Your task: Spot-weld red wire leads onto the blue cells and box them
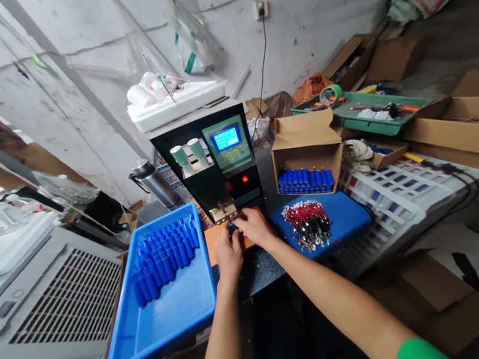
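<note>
My left hand and my right hand meet at the front of a black spot-welding machine with a lit screen. Between their closed fingers a small part of a blue battery cell shows, just under the machine's metal electrode holders. The fingers cover most of the cell, and any lead held against it is hidden. Beneath the hands lies an orange board. To the left, a blue tray holds rows of upright blue cells. Red and black wire leads lie heaped on a blue pad at right.
A cardboard box with more blue cells stands behind the pad. Further right are a green tool tray and a white plastic crate. A steel flask stands left of the machine, and white foam rests on top.
</note>
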`<state>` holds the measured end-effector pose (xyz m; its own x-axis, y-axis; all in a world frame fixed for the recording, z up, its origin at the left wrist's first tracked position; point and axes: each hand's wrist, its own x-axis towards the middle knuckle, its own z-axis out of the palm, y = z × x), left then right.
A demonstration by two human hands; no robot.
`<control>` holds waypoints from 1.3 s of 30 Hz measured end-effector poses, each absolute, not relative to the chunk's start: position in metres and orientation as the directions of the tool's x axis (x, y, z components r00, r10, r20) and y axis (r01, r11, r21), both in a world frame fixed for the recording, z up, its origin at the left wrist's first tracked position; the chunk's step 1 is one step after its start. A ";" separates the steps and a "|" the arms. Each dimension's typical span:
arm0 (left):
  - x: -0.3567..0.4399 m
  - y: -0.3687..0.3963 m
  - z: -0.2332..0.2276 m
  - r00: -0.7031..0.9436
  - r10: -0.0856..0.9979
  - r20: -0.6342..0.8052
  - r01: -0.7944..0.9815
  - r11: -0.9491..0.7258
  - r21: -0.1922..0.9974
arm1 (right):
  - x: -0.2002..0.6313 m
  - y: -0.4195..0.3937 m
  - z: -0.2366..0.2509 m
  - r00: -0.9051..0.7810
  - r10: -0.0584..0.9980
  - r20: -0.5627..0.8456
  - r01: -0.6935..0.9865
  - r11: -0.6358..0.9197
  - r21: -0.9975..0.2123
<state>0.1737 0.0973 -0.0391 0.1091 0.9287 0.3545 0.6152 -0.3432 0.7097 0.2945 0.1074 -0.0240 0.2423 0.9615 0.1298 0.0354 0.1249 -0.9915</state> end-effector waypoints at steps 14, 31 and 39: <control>0.174 0.095 -0.037 0.101 0.939 0.329 0.607 -0.321 0.727 | 0.295 0.107 -0.025 0.244 0.963 0.111 0.037 0.105 -0.994; 0.175 0.097 -0.017 0.142 0.941 0.308 0.496 -0.337 0.800 | 0.343 0.064 -0.017 0.317 0.938 0.142 -0.132 0.192 -0.973; 0.219 0.082 -0.009 0.176 0.878 0.445 0.404 -0.476 0.781 | 0.494 0.023 -0.047 0.797 0.542 0.266 0.147 0.253 -0.956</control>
<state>0.2191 0.0824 -0.0086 0.1756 0.8783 0.4447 0.4041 -0.4762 0.7810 0.4941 0.0232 -0.0471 0.7970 0.5421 0.2664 0.1474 0.2532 -0.9561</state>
